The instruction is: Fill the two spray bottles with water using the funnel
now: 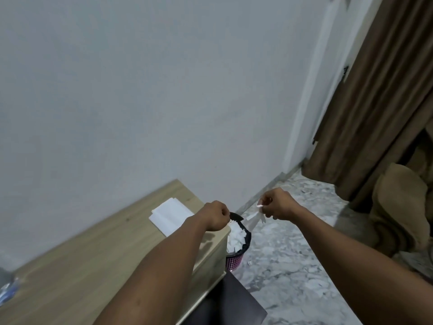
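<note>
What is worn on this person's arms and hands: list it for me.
Nothing is worn that shows. The left forearm and right forearm are bare, no sleeves in view. The left hand and right hand show no gloves, rings, watch or bands.

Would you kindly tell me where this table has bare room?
Bare wood stretches across the table between the white paper and the blurred object at lower left. The far end is crowded: paper, left hand, right hand pinching a wrapper, full bin.
</note>
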The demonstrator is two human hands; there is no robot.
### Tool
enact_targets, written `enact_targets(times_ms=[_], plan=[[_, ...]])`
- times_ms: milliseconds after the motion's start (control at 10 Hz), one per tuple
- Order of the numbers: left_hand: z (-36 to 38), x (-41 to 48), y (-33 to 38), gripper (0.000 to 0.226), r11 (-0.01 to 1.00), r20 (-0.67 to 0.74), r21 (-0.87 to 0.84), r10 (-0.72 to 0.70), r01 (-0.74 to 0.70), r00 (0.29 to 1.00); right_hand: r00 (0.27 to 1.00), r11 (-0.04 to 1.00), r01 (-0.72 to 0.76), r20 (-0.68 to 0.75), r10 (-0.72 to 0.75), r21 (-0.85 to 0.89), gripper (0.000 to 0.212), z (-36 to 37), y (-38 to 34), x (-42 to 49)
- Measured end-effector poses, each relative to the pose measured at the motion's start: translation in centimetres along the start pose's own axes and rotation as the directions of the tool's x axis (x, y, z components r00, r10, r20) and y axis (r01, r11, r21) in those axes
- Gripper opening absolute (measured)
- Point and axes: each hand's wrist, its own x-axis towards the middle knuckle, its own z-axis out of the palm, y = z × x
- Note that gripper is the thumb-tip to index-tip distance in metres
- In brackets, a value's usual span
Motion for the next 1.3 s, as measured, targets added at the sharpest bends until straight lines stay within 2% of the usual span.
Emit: enact_targets(times_ms=[200,400,500,600,700,800,900,1000,1200,1300], plan=[[1.6,9.5,-0.5,0.025,0.992,-0.022,-0.081,-0.097,0.095,0.995,0.992,0.999,0.009,0.128,-0.005,-0.033,0.016,1.1,3.1,11.9],[4.3,18.7,-2.0,0.024,0.945,-0.053,-0.159,-0.296,0.284,0.954,0.948,0.995,-0.026,0.314,0.054,-0.094,0.016,4.3,8.7,23.1],[6.5,22.6,-2.6,0.023,0.939,-0.089,-0.154,-0.322,0.306,0.943,0.932,0.993,-0.046,0.354,0.083,-0.111,0.018,6.4,11.4,27.0],[9.3,26.1,-3.4,0.022,0.933,-0.016,-0.118,-0.345,0.341,0.939,0.921,0.984,-0.023,0.378,0.09,-0.178,0.015,8.7,13.5,30.0],[11.1,28.6,-4.1,0.025,0.911,0.039,-0.15,-0.383,0.384,0.923,0.93,0.985,-0.022,0.357,0.083,-0.17,0.012,10.6,14.8,32.1],[11.7,30.2,-4.7,0.023,0.893,0.045,-0.172,-0.414,0.416,0.909,0.945,0.995,-0.047,0.319,0.071,-0.084,0.008,11.6,15.3,33.9],[12.0,31.0,-5.6,0.025,0.884,0.045,-0.167,-0.435,0.436,0.899,0.94,0.997,-0.075,0.334,0.075,-0.012,0.018,12.2,15.6,35.1],[11.7,30.8,-6.1,0.022,0.876,0.045,-0.18,-0.446,0.447,0.894,0.925,0.996,-0.072,0.37,0.084,-0.047,0.019,12.4,15.6,35.3],[10.3,29.1,-6.6,0.024,0.898,0.012,-0.18,-0.405,0.401,0.914,0.907,0.996,-0.057,0.413,0.079,-0.064,0.013,12.1,14.5,33.7],[8.6,27.9,-6.5,0.027,0.927,-0.035,-0.175,-0.342,0.331,0.939,0.912,0.998,-0.062,0.405,0.062,-0.014,0.008,11.5,12.3,32.6]])
